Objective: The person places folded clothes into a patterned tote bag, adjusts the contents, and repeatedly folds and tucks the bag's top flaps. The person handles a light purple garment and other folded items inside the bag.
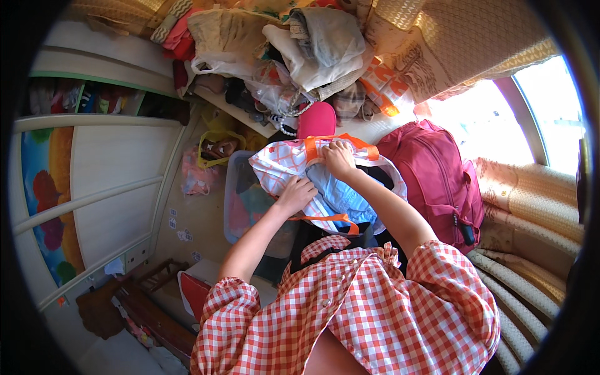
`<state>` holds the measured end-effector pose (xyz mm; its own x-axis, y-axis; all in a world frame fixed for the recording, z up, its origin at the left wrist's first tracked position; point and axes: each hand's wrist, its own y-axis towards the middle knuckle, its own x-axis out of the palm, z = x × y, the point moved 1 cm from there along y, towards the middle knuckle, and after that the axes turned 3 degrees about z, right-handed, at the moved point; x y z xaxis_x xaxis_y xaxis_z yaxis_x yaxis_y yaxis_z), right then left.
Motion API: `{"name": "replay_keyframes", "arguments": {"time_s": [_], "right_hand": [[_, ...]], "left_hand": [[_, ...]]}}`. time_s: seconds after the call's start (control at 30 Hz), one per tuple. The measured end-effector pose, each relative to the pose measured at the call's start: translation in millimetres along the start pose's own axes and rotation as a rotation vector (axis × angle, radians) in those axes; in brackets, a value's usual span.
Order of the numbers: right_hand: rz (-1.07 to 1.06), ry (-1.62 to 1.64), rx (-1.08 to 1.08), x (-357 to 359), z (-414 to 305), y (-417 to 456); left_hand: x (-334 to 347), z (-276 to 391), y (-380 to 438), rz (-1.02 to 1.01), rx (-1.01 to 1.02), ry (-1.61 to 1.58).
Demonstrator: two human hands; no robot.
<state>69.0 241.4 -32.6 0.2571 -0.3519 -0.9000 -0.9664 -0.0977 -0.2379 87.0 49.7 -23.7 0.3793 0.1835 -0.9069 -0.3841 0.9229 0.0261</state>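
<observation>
A white fabric bag with an orange check (276, 161) and orange strap handles lies open in front of me. Folded light-blue garments (344, 194) are inside it, with dark cloth (377, 177) beside them. My left hand (296, 194) pinches the bag's near-left rim. At the far rim, beside the orange handle (310, 149), my right hand (338, 158) has its fingers curled over the bag's edge; its palm side is hidden. A second orange strap (328, 217) hangs across the near side.
A translucent plastic bin (234, 206) stands under the bag's left side. To the right is a crimson backpack (431, 178). Clothes and plastic bags (318, 51) are heaped on the surface behind, with a pink case (317, 120) at its edge. A yellow bag (220, 149) sits at left.
</observation>
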Motion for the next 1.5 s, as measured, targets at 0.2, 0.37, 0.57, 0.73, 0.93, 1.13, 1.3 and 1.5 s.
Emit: {"name": "replay_keyframes", "arguments": {"time_s": [0.2,0.37,0.57,0.73,0.93,1.13,1.3,1.5], "right_hand": [[0.021,0.366,0.041,-1,-9,-10],[0.009,0.619,0.126,12,-6,-32],[0.014,0.634,0.109,11,-6,-62],[-0.017,0.595,0.067,30,-8,-68],[-0.005,0.612,0.013,40,-1,-59],[-0.069,0.474,-0.021,38,-3,-55],[-0.075,0.355,0.07,53,-10,-53],[-0.126,0.451,0.137,39,-16,-48]], "left_hand": [[-6,13,7,0.231,-0.176,-0.19],[19,26,20,0.328,-0.315,-0.185],[33,20,25,0.273,-0.391,-0.276],[31,23,19,0.314,-0.414,-0.209],[21,9,32,0.341,-0.282,-0.094],[23,0,32,0.266,-0.289,-0.135],[-9,-16,28,0.187,-0.215,-0.124],[-11,-48,10,0.075,-0.22,-0.055]]}}
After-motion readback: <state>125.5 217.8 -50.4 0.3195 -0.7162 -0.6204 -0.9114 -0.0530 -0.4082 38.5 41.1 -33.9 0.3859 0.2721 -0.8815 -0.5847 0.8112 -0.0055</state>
